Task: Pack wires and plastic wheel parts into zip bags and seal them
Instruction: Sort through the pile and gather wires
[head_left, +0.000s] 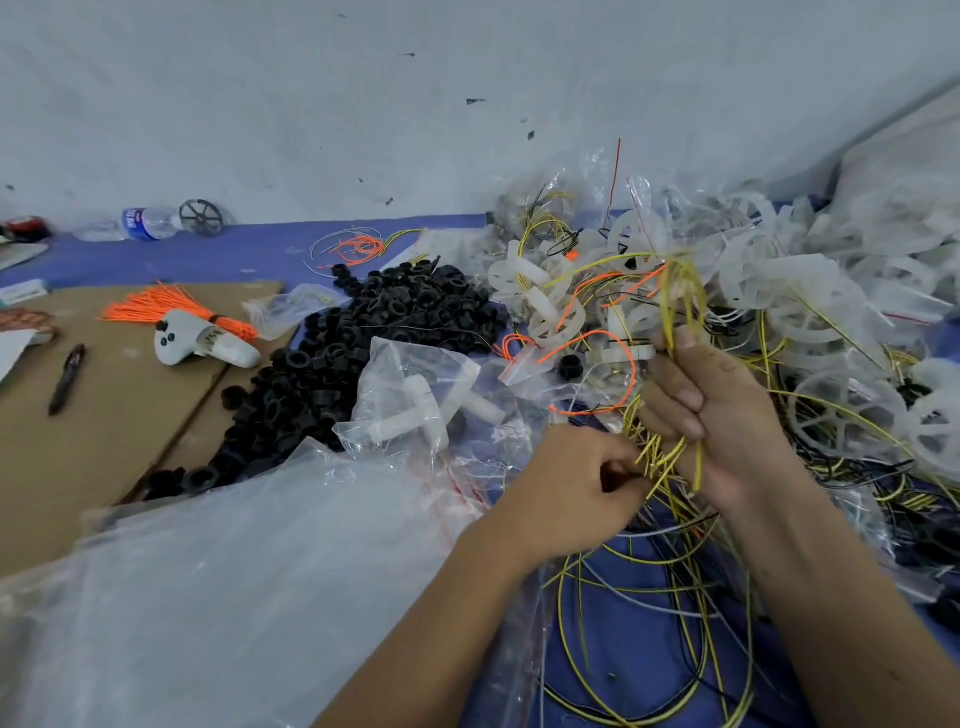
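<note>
Gripping yellow wire bundle (680, 312) upright, right hand (722, 415) fisted; left hand (576, 483) pinching lower ends.

Your clearest reach is over the cardboard (104, 431) at left; black rings (363, 332) and, seemingly, tangled wires (675, 571) crowd elsewhere.

The surface is covered with a blue cloth (218, 257). On its left part lies a sheet of brown cardboard (104, 415), which carries a black pen (66, 379), a white controller (202, 345) and a bundle of orange wires (171, 306). In the middle lies a heap of black rings (363, 338). At the right side is a pile of white plastic wheels (779, 280). At the far edge a water bottle (148, 223) lies on its side. Loose yellow wires (649, 597) lie at the near edge.
</note>
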